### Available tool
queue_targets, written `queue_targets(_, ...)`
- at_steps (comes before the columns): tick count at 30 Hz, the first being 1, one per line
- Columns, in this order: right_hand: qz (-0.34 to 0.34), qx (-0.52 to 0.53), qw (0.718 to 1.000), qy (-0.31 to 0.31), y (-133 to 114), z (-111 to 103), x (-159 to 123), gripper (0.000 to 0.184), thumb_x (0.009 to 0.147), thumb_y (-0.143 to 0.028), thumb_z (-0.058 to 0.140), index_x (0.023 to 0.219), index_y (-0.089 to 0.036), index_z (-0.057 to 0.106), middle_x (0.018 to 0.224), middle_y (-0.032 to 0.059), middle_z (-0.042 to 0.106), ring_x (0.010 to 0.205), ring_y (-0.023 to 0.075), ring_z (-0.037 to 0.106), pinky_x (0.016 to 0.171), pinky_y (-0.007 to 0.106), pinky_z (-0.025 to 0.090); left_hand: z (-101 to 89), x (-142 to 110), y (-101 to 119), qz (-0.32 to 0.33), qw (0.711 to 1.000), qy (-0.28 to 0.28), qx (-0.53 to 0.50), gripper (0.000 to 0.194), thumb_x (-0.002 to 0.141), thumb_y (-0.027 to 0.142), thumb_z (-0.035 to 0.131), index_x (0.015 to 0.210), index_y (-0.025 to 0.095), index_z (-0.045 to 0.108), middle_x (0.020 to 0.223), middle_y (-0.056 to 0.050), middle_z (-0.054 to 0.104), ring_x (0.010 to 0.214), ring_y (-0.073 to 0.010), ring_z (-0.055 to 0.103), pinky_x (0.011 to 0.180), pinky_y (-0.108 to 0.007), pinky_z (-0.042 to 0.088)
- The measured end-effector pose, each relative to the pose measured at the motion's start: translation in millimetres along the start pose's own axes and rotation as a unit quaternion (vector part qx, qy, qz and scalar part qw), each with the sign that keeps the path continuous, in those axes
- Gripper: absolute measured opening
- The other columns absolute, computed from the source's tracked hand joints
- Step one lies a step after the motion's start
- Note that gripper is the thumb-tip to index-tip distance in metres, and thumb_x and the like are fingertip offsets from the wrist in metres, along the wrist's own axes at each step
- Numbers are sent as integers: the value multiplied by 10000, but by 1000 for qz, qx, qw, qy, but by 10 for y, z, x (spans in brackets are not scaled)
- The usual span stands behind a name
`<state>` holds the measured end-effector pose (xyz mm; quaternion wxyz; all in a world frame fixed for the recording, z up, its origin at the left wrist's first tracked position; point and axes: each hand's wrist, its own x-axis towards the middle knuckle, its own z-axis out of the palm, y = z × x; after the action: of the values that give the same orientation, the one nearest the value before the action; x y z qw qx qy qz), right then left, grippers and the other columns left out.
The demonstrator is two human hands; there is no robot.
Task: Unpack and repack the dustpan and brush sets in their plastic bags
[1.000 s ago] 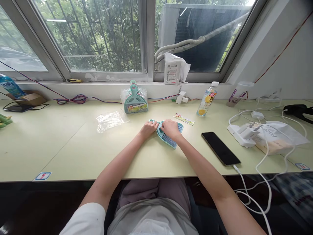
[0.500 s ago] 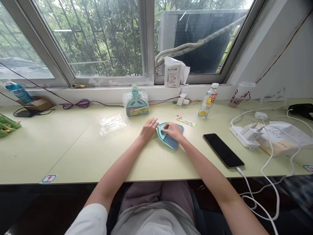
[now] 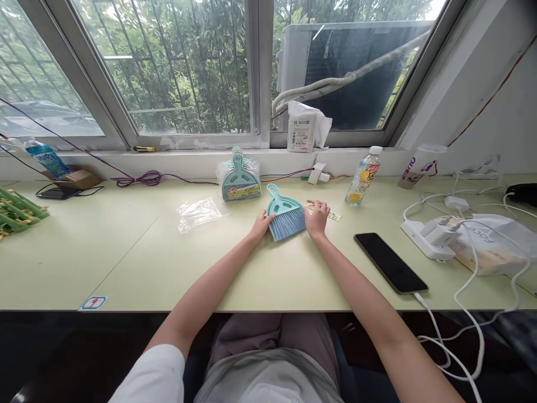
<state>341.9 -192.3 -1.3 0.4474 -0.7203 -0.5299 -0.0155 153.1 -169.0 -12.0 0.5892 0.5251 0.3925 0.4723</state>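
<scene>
Both my forearms run forward over the bench (image 3: 126, 252) and angle in toward each other, wrists low near the surface. My left hand (image 3: 260, 226) sits at the lower left corner of the small teal brush (image 3: 285, 216), fingers loosely together and their tips touching the edge of the blue-grey bristles; it grips nothing. My right hand (image 3: 316, 217) rests on the other side, palm down, fingers slightly fanned and lying flat, its inner edge against the right side of the bristles; it too holds nothing. So the brush lies flat on the bench right between my two hands, handle pointing away from me toward the window, bristles fanned toward me.

Under my right fingertips pokes out a narrow printed paper label (image 3: 331, 214), flat on the bench. Just beyond the brush, against the sill, stands a pack of teal dustpan sets in clear wrap (image 3: 240, 180), near but apart from the loose brush. To its left lies an empty clear plastic bag (image 3: 198, 212). To the right of my right hand stands a drink bottle with a yellow label (image 3: 363, 176), upright, and nearer me a black phone (image 3: 391, 263) lies face up, a white cable plugged into its near end. Further right is a white power strip (image 3: 428, 240) with chargers.
</scene>
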Motion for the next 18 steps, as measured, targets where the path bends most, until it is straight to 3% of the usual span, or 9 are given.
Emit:
queue_targets(2,30,-83,996,-26,87,35,39,457,927,-406,423,1302,-171,534,1421,165,429,1307,293,327,1028,450,297,-162,69,51,-9,999,44,-19,425,755,340,690,1135,195,567,1152,-93,654,1087,-261,599,927,-396,480)
queue_targets(5,36,-156,980,-115,156,67,59,514,969,-423,296,1403,-180,424,1515,147,328,1391,291,221,1080,517,191,-341,129,123,-3,994,102,-33,354,780,280,653,1111,202,556,1142,-90,644,1049,-234,612,898,-368,493)
queue_targets(8,32,-191,963,-187,183,70,64,481,962,-410,313,1334,-161,492,1444,163,422,1349,299,313,1068,517,197,-408,149,160,-34,988,145,-34,319,828,285,589,1132,216,528,1122,-87,635,991,-223,628,849,-362,508)
queue_targets(12,50,-215,965,-142,218,31,92,357,917,-332,399,1137,-152,615,1260,165,553,1161,277,489,1000,451,291,-395,141,159,-31,988,146,-33,313,828,282,586,1130,224,525,1124,-80,635,995,-215,628,853,-347,509)
queue_targets(15,65,-225,968,-93,266,14,111,434,892,-363,452,1261,-156,547,1408,184,437,1287,303,387,1026,473,273,-374,125,149,-19,991,128,-30,299,820,266,591,1111,213,545,1141,-89,639,1045,-225,618,894,-353,500)
queue_targets(18,81,-230,961,-131,317,31,121,529,917,-378,412,1380,-126,453,1526,200,299,1415,322,223,1092,543,180,-367,111,148,-13,993,118,-20,293,821,258,590,1107,203,553,1172,-99,633,1089,-235,604,925,-362,489)
